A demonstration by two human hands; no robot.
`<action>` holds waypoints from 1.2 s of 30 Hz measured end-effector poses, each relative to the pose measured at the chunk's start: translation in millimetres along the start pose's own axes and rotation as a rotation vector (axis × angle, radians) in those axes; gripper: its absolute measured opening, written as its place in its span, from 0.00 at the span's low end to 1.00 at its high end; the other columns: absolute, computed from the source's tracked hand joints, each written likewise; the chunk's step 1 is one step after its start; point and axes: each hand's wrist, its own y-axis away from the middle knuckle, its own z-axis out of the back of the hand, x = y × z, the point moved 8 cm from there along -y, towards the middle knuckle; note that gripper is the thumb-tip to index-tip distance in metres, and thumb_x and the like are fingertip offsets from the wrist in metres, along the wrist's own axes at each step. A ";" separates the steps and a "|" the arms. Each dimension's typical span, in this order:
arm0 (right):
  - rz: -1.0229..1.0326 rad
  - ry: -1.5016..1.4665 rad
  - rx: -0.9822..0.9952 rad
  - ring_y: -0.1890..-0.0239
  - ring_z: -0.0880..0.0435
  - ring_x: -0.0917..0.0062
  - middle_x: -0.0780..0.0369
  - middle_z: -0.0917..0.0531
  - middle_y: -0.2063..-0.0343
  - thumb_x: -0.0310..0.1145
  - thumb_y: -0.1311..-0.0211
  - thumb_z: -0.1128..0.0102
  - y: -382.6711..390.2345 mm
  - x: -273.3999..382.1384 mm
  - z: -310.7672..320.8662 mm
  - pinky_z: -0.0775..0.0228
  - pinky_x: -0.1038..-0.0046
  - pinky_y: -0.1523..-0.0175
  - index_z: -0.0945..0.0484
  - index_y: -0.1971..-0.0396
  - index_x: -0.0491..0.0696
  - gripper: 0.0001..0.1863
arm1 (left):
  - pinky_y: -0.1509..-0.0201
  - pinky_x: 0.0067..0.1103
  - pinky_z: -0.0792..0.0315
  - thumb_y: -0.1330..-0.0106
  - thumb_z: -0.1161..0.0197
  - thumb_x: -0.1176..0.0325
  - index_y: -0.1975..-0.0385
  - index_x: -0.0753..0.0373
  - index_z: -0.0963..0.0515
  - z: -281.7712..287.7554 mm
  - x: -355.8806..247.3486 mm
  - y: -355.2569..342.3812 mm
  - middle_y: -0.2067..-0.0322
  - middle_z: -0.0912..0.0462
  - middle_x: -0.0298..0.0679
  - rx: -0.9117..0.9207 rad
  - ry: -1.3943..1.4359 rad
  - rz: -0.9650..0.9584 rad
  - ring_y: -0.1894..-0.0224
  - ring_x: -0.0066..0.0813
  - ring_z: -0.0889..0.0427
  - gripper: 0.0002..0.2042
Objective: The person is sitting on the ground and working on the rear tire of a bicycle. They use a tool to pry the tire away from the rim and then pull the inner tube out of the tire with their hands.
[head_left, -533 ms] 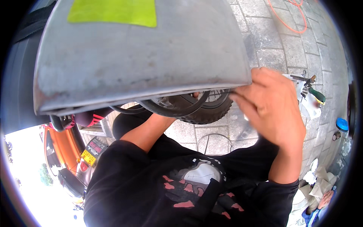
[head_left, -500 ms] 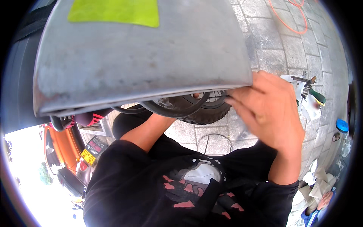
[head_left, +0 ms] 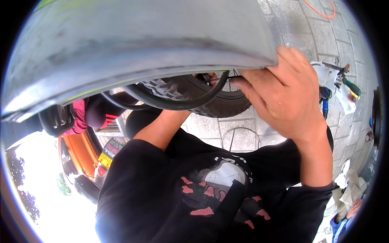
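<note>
Since the earlier pic the grey mudguard (head_left: pixel 133 40) sits closer and fills more of the top; the green patch on it has slid almost out of view at the upper edge. The right hand (head_left: pixel 283 97) has moved up a bit, now right at the mudguard's lower right corner.

Right hand: back of hand toward the camera, fingers together and curled over the mudguard edge, fingertips touching the rim and the thin black wire (head_left: pixel 223 77) just under it. Whether it pinches the wire, can't tell, since the fingertips are hidden behind the knuckles.

Left hand (head_left: pixel 206 76): forearm goes up under the mudguard; only a small bit of the hand shows between mudguard and tyre (head_left: pixel 219 101). Grip hidden, can't tell if spread or closed.

A black hose (head_left: pixel 174 101) loops below the mudguard, in front of the tyre. The tyre stands on grey paving (head_left: pixel 239 129), w/ a thin wire ring (head_left: pixel 241 139) lying just beside it.

Lower left: orange vehicle body (head_left: pixel 79 154) w/ a yellow plate (head_left: pixel 104 160). Right of the hand: pliers w/ green handles (head_left: pixel 350 85) and a white rag (head_left: pixel 326 75) on the paving. Person wears a black sweatshirt (head_left: pixel 162 194) w/ a red and white print.
</note>
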 end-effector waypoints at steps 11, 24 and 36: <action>-0.028 0.140 0.109 0.70 0.19 0.67 0.65 0.26 0.74 0.26 0.54 0.29 3.6 16.0 15.1 0.30 0.66 0.69 0.11 0.62 0.53 0.15 | 0.70 0.18 0.24 0.24 0.32 0.52 0.55 0.64 0.19 11.8 -1.2 -6.5 0.73 0.22 0.30 -0.050 -0.167 0.003 0.72 0.19 0.21 0.19; -0.260 -0.071 0.385 0.63 0.18 0.56 0.57 0.23 0.66 0.42 0.43 0.24 4.6 18.1 29.7 0.28 0.58 0.60 0.14 0.58 0.46 0.19 | 0.74 0.19 0.36 0.21 0.39 0.61 0.61 0.59 0.24 -8.8 -22.0 1.3 0.78 0.33 0.25 -0.116 -0.632 -0.197 0.78 0.18 0.33 0.09; -0.348 -0.281 0.318 0.65 0.20 0.55 0.55 0.23 0.69 0.24 0.32 0.39 4.6 -15.8 48.3 0.29 0.59 0.59 0.15 0.57 0.43 0.07 | 0.74 0.23 0.24 0.24 0.32 0.54 0.59 0.64 0.19 -24.5 -19.7 7.9 0.76 0.21 0.35 0.010 0.049 -0.178 0.74 0.25 0.21 0.16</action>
